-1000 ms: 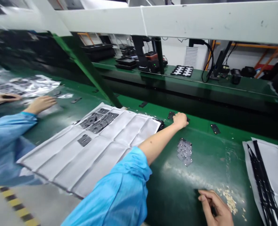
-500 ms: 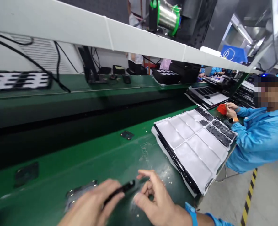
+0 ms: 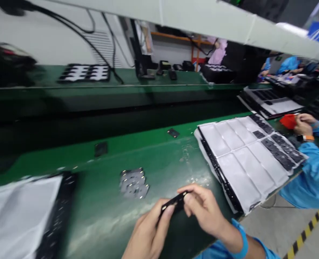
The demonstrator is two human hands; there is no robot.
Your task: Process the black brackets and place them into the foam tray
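Note:
A thin black part [image 3: 175, 203] with small gold-coloured spots is held edge-up between my two hands. My left hand [image 3: 152, 227] pinches its left end between thumb and fingers. At the other end, the thumb and forefinger of my right hand [image 3: 204, 209] close on the part; a blue band circles that wrist. Several similar dark grey parts [image 3: 134, 182] lie in an overlapping cluster on the green bench [image 3: 100, 205], just beyond my left hand. Fingers hide some of the held part.
A stack of white trays [image 3: 237, 158], partly filled with black pieces, stands at right; another white-and-black stack [image 3: 21, 216] is at left. Single dark parts [image 3: 101, 149] lie near the bench's far edge. At far right, a co-worker's hands [image 3: 305, 124] hold something red.
My right hand, apart from the black part before, now grips its right end. The view has swung left, bringing the left tray stack into sight.

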